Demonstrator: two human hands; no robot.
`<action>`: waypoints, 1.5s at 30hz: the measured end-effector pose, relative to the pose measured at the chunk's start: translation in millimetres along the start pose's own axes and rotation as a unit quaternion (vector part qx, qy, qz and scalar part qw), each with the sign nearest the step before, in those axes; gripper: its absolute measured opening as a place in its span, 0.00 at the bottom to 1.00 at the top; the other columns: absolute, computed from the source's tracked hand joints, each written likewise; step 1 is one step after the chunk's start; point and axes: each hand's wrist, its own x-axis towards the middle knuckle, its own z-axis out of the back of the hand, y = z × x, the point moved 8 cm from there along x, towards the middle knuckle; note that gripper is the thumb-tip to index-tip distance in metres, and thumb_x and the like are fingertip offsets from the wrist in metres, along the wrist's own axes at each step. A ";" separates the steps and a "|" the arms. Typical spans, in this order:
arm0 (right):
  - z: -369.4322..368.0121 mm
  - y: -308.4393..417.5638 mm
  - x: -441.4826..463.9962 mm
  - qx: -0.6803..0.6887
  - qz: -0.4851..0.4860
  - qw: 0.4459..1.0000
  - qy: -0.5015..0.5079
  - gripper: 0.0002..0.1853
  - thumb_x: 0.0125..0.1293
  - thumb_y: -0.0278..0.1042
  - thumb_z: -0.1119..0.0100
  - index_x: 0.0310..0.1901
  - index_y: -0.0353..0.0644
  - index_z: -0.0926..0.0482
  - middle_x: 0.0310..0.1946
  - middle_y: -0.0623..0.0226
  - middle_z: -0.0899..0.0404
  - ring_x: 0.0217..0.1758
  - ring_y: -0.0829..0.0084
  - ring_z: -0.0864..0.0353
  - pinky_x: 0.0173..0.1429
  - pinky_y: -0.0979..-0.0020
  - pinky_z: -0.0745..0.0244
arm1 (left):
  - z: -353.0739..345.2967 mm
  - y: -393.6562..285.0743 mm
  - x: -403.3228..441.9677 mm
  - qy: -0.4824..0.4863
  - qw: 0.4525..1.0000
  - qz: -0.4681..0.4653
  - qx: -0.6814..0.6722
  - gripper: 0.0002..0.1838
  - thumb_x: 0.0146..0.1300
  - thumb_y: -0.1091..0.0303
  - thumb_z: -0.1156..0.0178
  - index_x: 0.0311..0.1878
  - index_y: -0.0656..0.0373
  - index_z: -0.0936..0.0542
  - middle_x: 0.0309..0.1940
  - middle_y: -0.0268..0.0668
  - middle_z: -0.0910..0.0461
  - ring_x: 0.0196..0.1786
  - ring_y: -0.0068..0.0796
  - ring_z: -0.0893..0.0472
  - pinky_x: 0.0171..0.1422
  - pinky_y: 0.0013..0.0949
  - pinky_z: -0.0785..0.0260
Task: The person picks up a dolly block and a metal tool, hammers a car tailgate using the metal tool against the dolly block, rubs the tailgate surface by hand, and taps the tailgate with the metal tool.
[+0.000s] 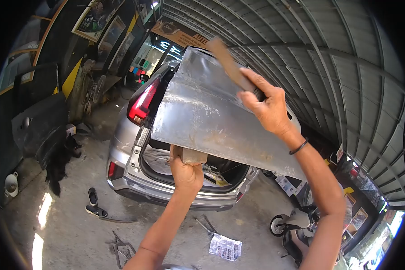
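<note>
From my remote seat I see the right hand (269, 105) wrapped around the near end of a long flat bar (229, 67), the far end slanting up and to the left of that grip. The bar is blurred, and I can't tell from here whether it touches the dull silver panel (202, 119) that spreads below and to the left of the grip. A black band (299, 146) sits on the wrist just behind this hand.

The left hand (184, 173) is lower, well apart from the right one, its fingers closed on a brownish block (194, 156). I have that block right at the panel's lower edge, at the top of the grip; whether it presses on the metal I can't make out. Beyond this hand is the open rear of a silver car (126, 135), with a red tail light (143, 102) up and to the left of the grip.

Below the left hand and to its right, I spot a printed sheet (226, 247) on the concrete floor (256, 225); dark sandals (96, 210) lie down and to its left. A scooter (298, 221) stands well below the right hand, and a black animal (60, 159) is far to the left of both grips.
</note>
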 end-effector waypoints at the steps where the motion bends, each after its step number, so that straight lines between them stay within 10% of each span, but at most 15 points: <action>1: -8.2 -3.9 -3.6 -0.003 0.004 1.000 0.001 0.26 0.61 0.40 0.40 0.62 0.44 0.24 0.41 0.49 0.16 0.33 0.64 0.13 0.44 0.64 0.20 | -3.0 0.1 0.4 0.016 1.000 0.002 -0.005 0.18 0.70 0.70 0.50 0.62 0.55 0.29 0.51 0.32 0.21 0.50 0.22 0.19 0.47 0.21 0.23; 3: -35.7 -2.4 -18.1 0.027 0.129 0.990 0.049 0.27 0.63 0.45 0.40 0.62 0.44 0.25 0.41 0.50 0.15 0.33 0.64 0.13 0.43 0.65 0.20 | -1.6 0.9 -1.1 0.010 1.000 0.011 -0.027 0.18 0.71 0.69 0.50 0.62 0.54 0.29 0.52 0.32 0.21 0.50 0.23 0.20 0.50 0.25 0.23; 4: -52.6 13.7 -23.9 -0.274 0.103 0.929 0.226 0.27 0.66 0.50 0.41 0.62 0.45 0.25 0.41 0.51 0.15 0.35 0.63 0.14 0.44 0.65 0.21 | -0.8 2.5 -2.0 0.030 0.999 0.020 -0.028 0.18 0.71 0.68 0.50 0.62 0.54 0.29 0.52 0.31 0.21 0.51 0.23 0.20 0.51 0.25 0.23; 11: -5.5 24.8 7.9 0.026 0.058 0.996 -0.061 0.25 0.67 0.48 0.40 0.61 0.44 0.23 0.41 0.51 0.15 0.39 0.59 0.14 0.45 0.65 0.21 | -2.5 4.0 0.9 0.047 0.998 0.024 -0.030 0.17 0.72 0.66 0.51 0.63 0.55 0.30 0.54 0.33 0.22 0.53 0.26 0.20 0.56 0.30 0.23; 15: -55.3 33.2 -5.3 -0.226 0.168 0.932 0.229 0.24 0.67 0.45 0.39 0.61 0.43 0.23 0.40 0.52 0.15 0.40 0.68 0.13 0.45 0.65 0.21 | 2.5 -0.1 -1.5 0.014 0.999 0.037 -0.023 0.18 0.72 0.67 0.50 0.63 0.55 0.30 0.55 0.34 0.22 0.56 0.28 0.21 0.58 0.33 0.23; 20: -11.2 26.6 14.1 -0.034 -0.014 0.999 -0.027 0.19 0.67 0.44 0.40 0.58 0.51 0.20 0.26 0.51 0.18 0.30 0.54 0.18 0.40 0.61 0.22 | -0.6 -2.1 8.0 0.062 0.997 0.024 -0.039 0.19 0.72 0.67 0.50 0.64 0.55 0.31 0.56 0.35 0.23 0.57 0.31 0.21 0.59 0.35 0.23; 25: -37.5 24.1 1.7 -0.254 0.127 0.937 0.204 0.19 0.67 0.46 0.40 0.58 0.54 0.20 0.31 0.55 0.16 0.32 0.53 0.17 0.41 0.62 0.21 | 3.9 -12.8 9.3 0.049 0.998 0.022 -0.021 0.19 0.71 0.67 0.50 0.64 0.56 0.32 0.57 0.36 0.24 0.58 0.31 0.22 0.62 0.36 0.25; 31: -19.7 21.3 -11.7 0.004 0.052 0.999 -0.002 0.21 0.68 0.51 0.43 0.58 0.52 0.20 0.30 0.57 0.17 0.30 0.57 0.16 0.38 0.62 0.21 | -0.4 -12.5 7.3 0.068 0.997 0.002 -0.021 0.20 0.71 0.68 0.51 0.65 0.55 0.32 0.58 0.36 0.24 0.59 0.31 0.22 0.63 0.36 0.26; 33: -49.2 33.8 -26.2 -0.287 0.123 0.911 0.270 0.22 0.68 0.46 0.40 0.59 0.46 0.22 0.34 0.52 0.15 0.32 0.65 0.14 0.40 0.67 0.20 | -0.6 -11.9 4.6 0.047 0.999 0.009 -0.019 0.20 0.71 0.69 0.50 0.65 0.55 0.32 0.57 0.36 0.23 0.58 0.31 0.22 0.62 0.35 0.25; 35: -42.4 29.4 -18.9 -0.287 0.122 0.914 0.260 0.22 0.68 0.43 0.40 0.59 0.43 0.22 0.34 0.49 0.16 0.31 0.66 0.14 0.40 0.66 0.20 | 1.3 -4.0 4.9 0.052 0.998 0.026 -0.033 0.19 0.71 0.69 0.50 0.64 0.55 0.31 0.57 0.36 0.23 0.58 0.30 0.22 0.62 0.35 0.25; 38: -5.9 26.7 -8.1 -0.016 0.047 0.997 -0.057 0.21 0.70 0.47 0.44 0.58 0.44 0.21 0.22 0.56 0.20 0.26 0.53 0.19 0.35 0.56 0.22 | 3.1 3.5 8.1 0.060 0.997 0.032 -0.038 0.19 0.70 0.67 0.49 0.63 0.54 0.30 0.55 0.35 0.22 0.56 0.30 0.21 0.60 0.34 0.24; 42: -49.9 44.6 -38.7 -0.217 0.152 0.937 0.229 0.22 0.69 0.47 0.43 0.58 0.43 0.22 0.22 0.54 0.20 0.26 0.53 0.18 0.36 0.57 0.22 | 1.6 0.4 1.9 0.056 0.998 0.018 -0.001 0.17 0.70 0.65 0.47 0.60 0.54 0.28 0.53 0.33 0.21 0.53 0.28 0.19 0.58 0.34 0.23; 45: -21.7 30.4 -18.1 -0.062 0.040 0.992 0.099 0.22 0.70 0.49 0.46 0.59 0.47 0.22 0.31 0.50 0.16 0.31 0.54 0.15 0.40 0.57 0.20 | 7.2 12.9 7.6 0.097 0.992 0.069 -0.046 0.16 0.70 0.70 0.49 0.60 0.54 0.28 0.53 0.32 0.22 0.54 0.26 0.21 0.57 0.31 0.25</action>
